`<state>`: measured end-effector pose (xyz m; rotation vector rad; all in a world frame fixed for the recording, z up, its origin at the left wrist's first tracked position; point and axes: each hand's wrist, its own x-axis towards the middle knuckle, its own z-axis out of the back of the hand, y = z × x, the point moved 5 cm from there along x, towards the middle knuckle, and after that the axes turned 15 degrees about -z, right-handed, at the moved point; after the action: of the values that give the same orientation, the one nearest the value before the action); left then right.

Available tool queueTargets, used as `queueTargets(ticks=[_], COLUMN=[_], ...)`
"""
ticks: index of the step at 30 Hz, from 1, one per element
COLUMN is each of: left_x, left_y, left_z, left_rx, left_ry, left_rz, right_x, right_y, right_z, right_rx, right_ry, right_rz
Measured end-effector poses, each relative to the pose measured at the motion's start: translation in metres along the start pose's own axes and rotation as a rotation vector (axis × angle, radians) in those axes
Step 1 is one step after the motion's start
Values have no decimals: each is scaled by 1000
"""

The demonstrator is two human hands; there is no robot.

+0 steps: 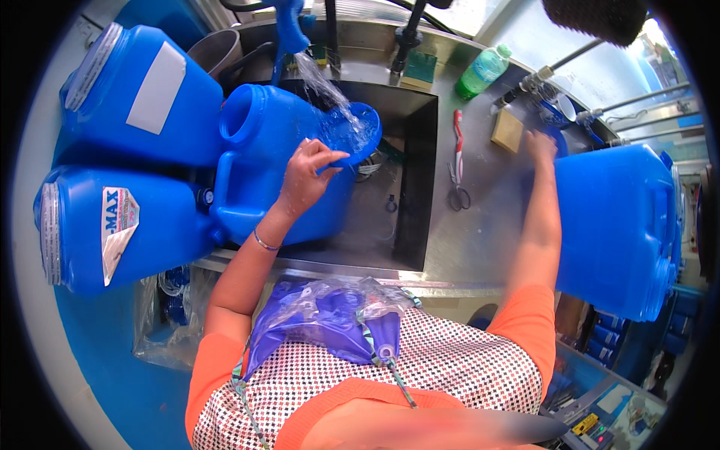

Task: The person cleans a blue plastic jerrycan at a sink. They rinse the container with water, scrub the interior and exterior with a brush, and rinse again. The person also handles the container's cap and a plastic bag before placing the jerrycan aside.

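My left hand (309, 174) pinches the rim of a round blue lid (369, 120) over the sink. From a blue tap (292, 26) water pours onto the lid and splashes inside it. Just behind that hand a blue jerrycan (289, 120) leans in the sink, its round mouth uncovered and facing up to the left. My right hand (541, 146) reaches out over the steel counter, beside a yellow sponge (508, 130) and a blue rounded thing (557, 139) partly hidden. Motion blurs its fingers, so what they hold is unclear.
Two blue canisters (165, 94) lie along the left; another blue canister (611, 217) stands at the right. On the steel counter (480, 217) are a green bottle (484, 73), a red-and-white brush (458, 135) and scissors (457, 191). The sink basin (375, 225) has raised edges.
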<state>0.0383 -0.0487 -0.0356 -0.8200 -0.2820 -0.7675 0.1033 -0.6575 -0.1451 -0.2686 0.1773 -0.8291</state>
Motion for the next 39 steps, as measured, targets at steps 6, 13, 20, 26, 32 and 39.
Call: queueTargets(ticks=[6, 13, 20, 26, 32, 39], left_x=[5, 18, -9, -37, -100, -76], left_y=[21, 15, -19, 9, 118, 95], left_z=[-48, -32, 29, 83, 123, 107], left_rx=[-1058, -854, 259, 330, 469, 433], left_ry=[-66, -34, 160, -85, 28, 8], left_rz=[602, 433, -306, -137, 786, 551], right_x=[-69, -197, -403, -418, -377, -200], right_y=[77, 137, 185, 230, 188, 63], right_z=[-1, 58, 158, 139, 138, 109], right_rx=[322, 473, 730, 1037, 1775, 1004], right_ry=[-114, -149, -294, 339, 1756, 0], right_rz=[374, 159, 1396, 1126, 474, 379])
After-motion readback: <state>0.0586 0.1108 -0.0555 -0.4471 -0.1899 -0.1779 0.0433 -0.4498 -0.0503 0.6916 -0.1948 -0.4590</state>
